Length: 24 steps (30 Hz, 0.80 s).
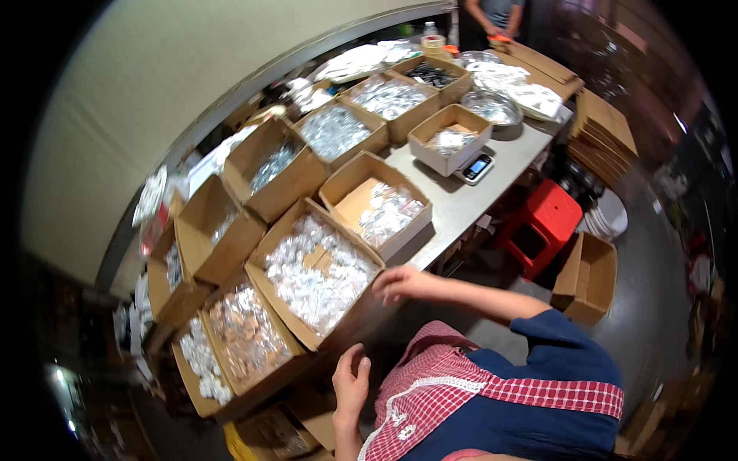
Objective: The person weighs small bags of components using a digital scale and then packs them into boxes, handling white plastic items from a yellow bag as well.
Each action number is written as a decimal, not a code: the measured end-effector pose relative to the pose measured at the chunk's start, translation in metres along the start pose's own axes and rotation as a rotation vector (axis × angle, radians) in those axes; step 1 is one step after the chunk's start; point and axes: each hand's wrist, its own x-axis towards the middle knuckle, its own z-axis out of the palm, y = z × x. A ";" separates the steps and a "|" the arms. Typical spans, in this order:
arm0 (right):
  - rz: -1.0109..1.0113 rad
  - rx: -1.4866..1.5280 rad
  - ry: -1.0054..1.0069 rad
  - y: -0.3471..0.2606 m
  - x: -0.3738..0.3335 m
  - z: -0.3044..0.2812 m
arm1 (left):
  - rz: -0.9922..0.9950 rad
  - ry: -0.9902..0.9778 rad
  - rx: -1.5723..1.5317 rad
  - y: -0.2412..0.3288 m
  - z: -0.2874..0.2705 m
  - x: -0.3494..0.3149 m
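Note:
My right hand (403,284) hovers just off the near right corner of a cardboard box (346,313) full of small clear plastic packets (315,280). Its fingers are loosely bent and apart, and nothing shows in them. Lower down, in front of the same box, my left hand (351,382) is raised with the fingers upward and the thumb apart, also holding nothing visible. To the left of that box stands one with packets of brown pieces (247,334), then another with white pieces (203,361). Beyond my right hand, a shallower box (355,201) holds more clear packets.
More open boxes of packets (334,131) line the table's back. A small box (450,146) rests on a digital scale (476,168), near a metal bowl (492,107). Right of the table are a red stool (547,219) and an empty box (588,276). Another person (496,15) stands beyond.

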 end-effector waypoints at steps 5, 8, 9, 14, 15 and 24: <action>0.028 -0.067 -0.396 0.050 0.017 0.081 | 0.019 -0.051 0.193 -0.001 0.007 -0.054; -0.100 -0.227 -0.474 0.063 0.028 0.111 | -0.042 0.015 0.216 -0.016 0.001 -0.090; -0.072 -0.266 -0.493 0.066 0.031 0.116 | -0.121 0.023 0.181 -0.024 -0.001 -0.101; 0.139 -0.235 -0.481 0.065 0.026 0.127 | -0.305 0.151 0.142 -0.065 -0.007 -0.151; 0.216 -0.231 -0.477 0.070 0.027 0.137 | -0.323 0.166 0.131 -0.084 -0.011 -0.162; 0.229 -0.359 -0.487 0.063 0.057 0.249 | -0.373 0.151 0.142 -0.163 -0.053 -0.228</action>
